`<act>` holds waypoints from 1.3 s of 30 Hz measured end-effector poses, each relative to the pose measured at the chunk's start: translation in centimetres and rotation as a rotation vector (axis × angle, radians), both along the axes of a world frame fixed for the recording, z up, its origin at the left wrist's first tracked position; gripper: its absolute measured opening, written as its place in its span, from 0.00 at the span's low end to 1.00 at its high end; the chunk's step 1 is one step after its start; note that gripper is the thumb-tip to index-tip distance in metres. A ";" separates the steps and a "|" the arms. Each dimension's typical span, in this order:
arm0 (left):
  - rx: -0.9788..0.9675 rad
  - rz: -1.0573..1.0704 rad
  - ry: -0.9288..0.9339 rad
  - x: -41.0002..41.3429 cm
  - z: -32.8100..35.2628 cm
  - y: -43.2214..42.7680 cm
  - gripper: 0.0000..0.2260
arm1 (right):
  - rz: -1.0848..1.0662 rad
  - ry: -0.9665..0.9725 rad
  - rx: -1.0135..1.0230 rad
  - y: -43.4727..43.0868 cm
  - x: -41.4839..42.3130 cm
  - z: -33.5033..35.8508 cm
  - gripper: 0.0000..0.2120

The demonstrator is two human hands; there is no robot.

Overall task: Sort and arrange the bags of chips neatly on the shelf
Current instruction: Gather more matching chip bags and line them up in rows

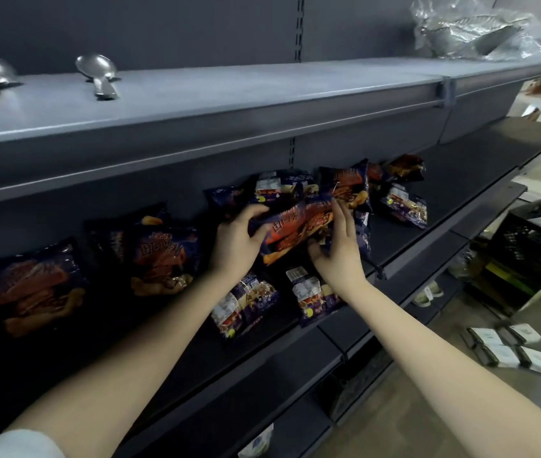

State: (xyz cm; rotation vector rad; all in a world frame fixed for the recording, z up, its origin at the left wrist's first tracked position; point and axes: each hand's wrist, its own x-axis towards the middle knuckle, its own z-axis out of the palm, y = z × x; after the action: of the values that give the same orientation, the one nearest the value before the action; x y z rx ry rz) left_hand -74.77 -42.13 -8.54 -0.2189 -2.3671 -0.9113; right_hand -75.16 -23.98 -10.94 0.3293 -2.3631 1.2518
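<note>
Left hand (236, 241) and right hand (340, 249) grasp a navy chip bag (295, 226), orange-red print, seemingly crumpled

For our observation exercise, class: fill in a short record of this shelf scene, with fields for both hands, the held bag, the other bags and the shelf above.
left hand: grips the left end of the held chip bag
right hand: holds that bag's right end
standing bags: upright at the left, fronts outward
flat bags: two lying at the front of the middle shelf, below the hands
jumbled bags: behind and right of the hands
upper shelf: metal spoons at the left
</note>
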 end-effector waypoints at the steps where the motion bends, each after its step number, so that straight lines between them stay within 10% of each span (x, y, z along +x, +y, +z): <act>1: 0.095 0.003 0.011 0.2 0.7 -0.8 0.14 | 0.013 -0.022 -0.031 -0.5 -0.1 0.3 0.36; 11: 0.687 -0.064 -0.097 4.6 5.7 -10.8 0.19 | 0.535 -0.348 -0.292 -8.0 1.0 4.6 0.37; 17: 0.689 0.019 -0.108 9.9 5.1 -14.2 0.21 | 0.808 -0.489 -0.293 -14.2 1.9 4.4 0.12; 30: 0.259 0.492 -0.101 20.8 0.6 -19.8 0.28 | 0.941 -0.621 -0.339 -26.9 6.7 0.5 0.19; 39: -0.035 0.382 -0.356 21.7 -7.1 -16.5 0.30 | 0.869 -0.809 -0.263 -31.3 7.0 -3.9 0.29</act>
State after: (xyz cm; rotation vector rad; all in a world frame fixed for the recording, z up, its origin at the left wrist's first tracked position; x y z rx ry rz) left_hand -53.03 -58.58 -15.69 0.4031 -2.6182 -0.7708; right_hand -68.12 -55.27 -14.86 0.9837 -2.7121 2.4398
